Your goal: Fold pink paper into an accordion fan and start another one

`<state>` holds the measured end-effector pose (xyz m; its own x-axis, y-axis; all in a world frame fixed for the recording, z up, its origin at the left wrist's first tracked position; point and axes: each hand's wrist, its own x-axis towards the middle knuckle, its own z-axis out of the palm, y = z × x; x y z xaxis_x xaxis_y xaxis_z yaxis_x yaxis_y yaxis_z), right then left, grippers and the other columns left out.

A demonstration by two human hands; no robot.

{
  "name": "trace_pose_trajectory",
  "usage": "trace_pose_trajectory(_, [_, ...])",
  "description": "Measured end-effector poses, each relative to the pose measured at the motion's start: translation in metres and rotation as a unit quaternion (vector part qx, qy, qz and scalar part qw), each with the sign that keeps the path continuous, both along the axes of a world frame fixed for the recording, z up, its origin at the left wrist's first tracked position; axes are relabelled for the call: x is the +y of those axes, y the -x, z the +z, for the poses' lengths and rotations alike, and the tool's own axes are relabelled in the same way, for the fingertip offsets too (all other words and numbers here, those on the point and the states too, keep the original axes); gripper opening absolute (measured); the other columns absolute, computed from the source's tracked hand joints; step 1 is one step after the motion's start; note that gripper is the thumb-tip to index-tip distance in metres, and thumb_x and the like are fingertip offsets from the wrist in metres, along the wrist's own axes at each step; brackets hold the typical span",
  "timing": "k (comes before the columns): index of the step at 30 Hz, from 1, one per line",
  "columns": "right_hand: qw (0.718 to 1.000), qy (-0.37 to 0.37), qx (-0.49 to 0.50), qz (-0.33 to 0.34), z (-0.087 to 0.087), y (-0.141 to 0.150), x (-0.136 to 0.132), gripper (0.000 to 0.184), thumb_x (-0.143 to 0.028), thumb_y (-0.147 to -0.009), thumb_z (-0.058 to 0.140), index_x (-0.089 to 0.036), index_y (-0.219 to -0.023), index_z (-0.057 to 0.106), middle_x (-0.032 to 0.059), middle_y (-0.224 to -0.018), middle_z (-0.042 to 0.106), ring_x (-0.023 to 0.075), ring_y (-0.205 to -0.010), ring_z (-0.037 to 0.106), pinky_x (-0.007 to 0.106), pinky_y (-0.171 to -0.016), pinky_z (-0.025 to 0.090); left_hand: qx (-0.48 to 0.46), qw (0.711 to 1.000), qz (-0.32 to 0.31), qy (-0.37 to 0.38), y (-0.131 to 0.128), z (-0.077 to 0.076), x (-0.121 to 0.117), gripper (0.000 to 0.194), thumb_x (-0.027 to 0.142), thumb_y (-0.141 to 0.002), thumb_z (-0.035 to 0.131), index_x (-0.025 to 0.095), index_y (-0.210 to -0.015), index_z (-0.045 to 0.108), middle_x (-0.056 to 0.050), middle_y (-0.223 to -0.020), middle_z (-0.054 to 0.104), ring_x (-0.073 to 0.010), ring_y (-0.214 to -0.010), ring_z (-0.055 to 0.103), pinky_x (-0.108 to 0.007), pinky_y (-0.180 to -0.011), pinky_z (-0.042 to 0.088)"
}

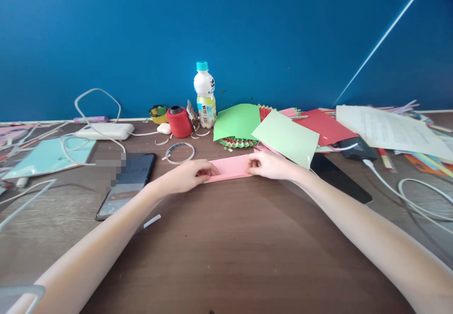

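Observation:
A strip of pink paper (231, 165) with a folded near edge lies on the brown table in front of me. My left hand (194, 175) pinches its left end, thumb along the near edge and fingers curled above. At the right end my right hand (267, 164) grips the paper the same way, thumb and fingers together. Just beyond the right hand lies a pale green sheet (288, 137). A brighter green sheet (239, 121) rests on pleated red-and-green paper (237, 142) behind the strip.
A bottle (205, 97) stands by the blue wall, with a red roll (179, 123) to its left. A phone (130, 182) lies beside my left forearm; a dark flat device (339, 179) is near the right one. White cables (424, 205) and red paper (325, 128) spread at right.

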<state>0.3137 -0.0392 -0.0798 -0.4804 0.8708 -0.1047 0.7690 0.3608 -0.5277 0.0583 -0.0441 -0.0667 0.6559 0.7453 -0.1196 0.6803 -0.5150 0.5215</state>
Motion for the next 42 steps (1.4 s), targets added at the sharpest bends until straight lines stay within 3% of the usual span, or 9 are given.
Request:
trace_pose_trajectory(11, [1.0,0.017,0.005,0.01,-0.003,-0.003,0.001,0.012,-0.03,-0.073,0.055,-0.019,-0.071,0.052,-0.001,-0.07,0.052,0.0117,-0.062,0.047,0.023,-0.054,0.031,0.01,1.0,-0.022,-0.013,0.0,-0.002,0.001,0.028,0.021,-0.083,0.041,0.02,-0.105,0.058,-0.003,-0.094,0.059,-0.0143,-0.082,0.053,-0.024,-0.075,0.04])
trace_pose_trajectory(17, [1.0,0.008,0.013,0.023,-0.007,-0.005,0.001,0.009,-0.028,-0.074,0.054,-0.019,-0.074,0.051,-0.0016,-0.069,0.051,0.0107,-0.059,0.044,0.023,-0.053,0.031,0.031,0.995,-0.087,-0.028,0.002,-0.005,0.0,0.045,0.015,-0.087,0.03,0.033,-0.123,0.049,-0.003,-0.102,0.048,-0.0144,-0.096,0.046,-0.027,-0.089,0.034])
trace_pose_trajectory(20, [0.998,-0.025,0.035,0.052,-0.008,-0.008,0.0,0.011,-0.027,-0.076,0.055,-0.019,-0.084,0.056,0.0003,-0.076,0.052,0.013,-0.068,0.047,0.024,-0.06,0.035,0.079,0.99,-0.104,-0.048,0.001,-0.006,0.002,0.049,0.013,-0.088,0.028,0.042,-0.122,0.048,-0.003,-0.102,0.045,-0.0163,-0.099,0.04,-0.033,-0.095,0.028])
trace_pose_trajectory(25, [0.988,-0.064,0.07,0.123,-0.01,-0.009,-0.002,0.022,-0.028,-0.084,0.05,-0.029,-0.101,0.064,0.0033,-0.099,0.05,0.0167,-0.091,0.048,0.031,-0.078,0.039,0.106,0.989,-0.084,-0.059,0.001,-0.008,0.002,0.046,0.02,-0.089,0.031,0.05,-0.119,0.045,-0.001,-0.102,0.043,-0.0181,-0.099,0.035,-0.041,-0.097,0.02])
trace_pose_trajectory(29, [0.98,-0.089,0.067,0.165,-0.013,-0.008,-0.001,0.031,-0.018,-0.086,0.045,-0.034,-0.104,0.065,0.0035,-0.099,0.051,0.0169,-0.094,0.047,0.033,-0.086,0.037,0.101,0.991,-0.072,-0.06,0.002,-0.01,0.002,0.046,0.02,-0.088,0.032,0.053,-0.116,0.047,-0.001,-0.103,0.043,-0.0187,-0.099,0.034,-0.043,-0.098,0.02])
trace_pose_trajectory(34, [0.977,-0.085,0.043,0.19,-0.016,-0.007,0.0,0.044,-0.009,-0.086,0.04,-0.04,-0.11,0.059,0.0029,-0.099,0.049,0.0165,-0.093,0.045,0.037,-0.088,0.036,0.112,0.99,-0.066,-0.055,0.002,-0.011,0.0,0.047,0.019,-0.088,0.029,0.052,-0.118,0.046,-0.001,-0.108,0.04,-0.0207,-0.105,0.032,-0.048,-0.098,0.019])
trace_pose_trajectory(38, [0.98,-0.076,0.04,0.177,-0.018,-0.006,-0.001,0.048,-0.004,-0.084,0.037,-0.038,-0.109,0.06,0.0037,-0.1,0.047,0.0159,-0.095,0.045,0.036,-0.089,0.036,0.095,0.991,-0.062,-0.071,0.001,-0.01,-0.003,0.051,0.012,-0.084,0.034,0.048,-0.116,0.05,-0.001,-0.11,0.04,-0.0205,-0.107,0.035,-0.048,-0.099,0.02])
trace_pose_trajectory(42, [0.982,-0.071,0.05,0.169,-0.017,-0.006,-0.001,0.043,-0.009,-0.086,0.04,-0.039,-0.11,0.059,0.0028,-0.101,0.046,0.0154,-0.095,0.045,0.035,-0.089,0.036,0.041,0.99,-0.062,-0.116,-0.001,-0.009,-0.006,0.037,0.021,-0.081,0.049,0.036,-0.113,0.058,-0.003,-0.107,0.044,-0.0199,-0.103,0.041,-0.037,-0.095,0.031])
